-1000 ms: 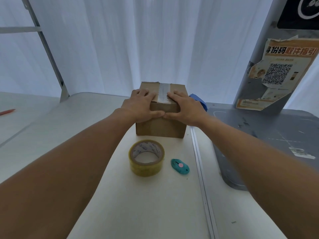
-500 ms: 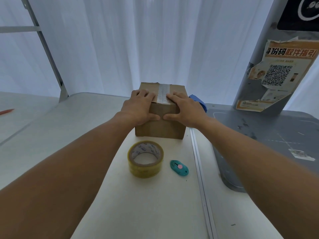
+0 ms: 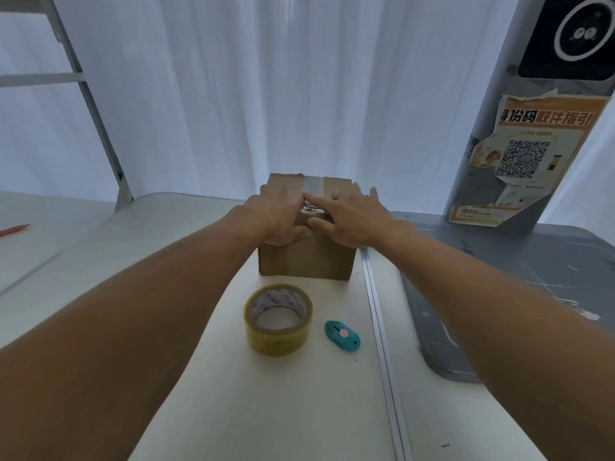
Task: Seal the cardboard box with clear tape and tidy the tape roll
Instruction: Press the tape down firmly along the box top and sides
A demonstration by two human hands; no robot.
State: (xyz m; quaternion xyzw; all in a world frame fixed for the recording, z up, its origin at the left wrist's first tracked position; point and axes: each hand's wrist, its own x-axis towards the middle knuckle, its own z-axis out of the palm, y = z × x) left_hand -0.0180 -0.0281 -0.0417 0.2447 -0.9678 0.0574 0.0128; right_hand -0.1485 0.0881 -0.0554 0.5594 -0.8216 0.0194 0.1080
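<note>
Tape strip already runs over the box (image 3: 305,257) at 12 o'clock; left hand (image 3: 279,214) and right hand (image 3: 349,216) press flat, grip holding nothing. Roll (image 3: 279,320) at 6 o'clock on the worktop (image 3: 233,410) awaits tidying.

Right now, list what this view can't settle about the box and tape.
- Tape strip on the box: its near half is hidden under the left hand and right hand.
- Box sides and back: they face away.
- Roll: the loose end is too faint to find.
- Cutter: too small to tell whether a blade is out.
</note>
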